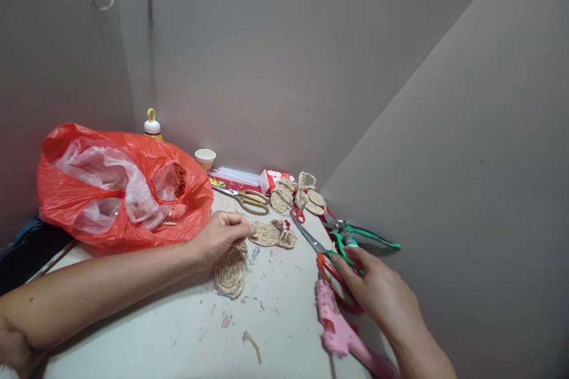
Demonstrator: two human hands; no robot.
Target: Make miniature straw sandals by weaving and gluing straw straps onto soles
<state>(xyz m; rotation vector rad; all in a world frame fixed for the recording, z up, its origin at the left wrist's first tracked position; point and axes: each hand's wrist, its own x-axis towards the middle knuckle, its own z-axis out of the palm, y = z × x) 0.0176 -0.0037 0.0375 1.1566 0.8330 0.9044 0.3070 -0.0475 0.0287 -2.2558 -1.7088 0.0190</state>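
Observation:
My left hand (221, 238) is closed in a pinch above the table, and what its fingertips hold is too small to make out. Just below it lies a coiled twine sole (230, 272). A small woven twine slipper (269, 233) with red and white beads sits right by its fingertips. On the right, my right hand (384, 293) has its thumb and fingers closed on the green handles of a pair of scissors (313, 241), whose blades point away to the left. Under this hand are red handles (326, 269) and a pink glue gun (335, 323).
A red plastic bag (120, 237) fills the left side. Behind stand a paper cup (205, 158), gold-handled scissors (253, 201), glue sticks (235, 175), a red-and-white box (271, 179) and more twine slippers (282, 194). Green-handled pruners (373, 237) lie against the right wall.

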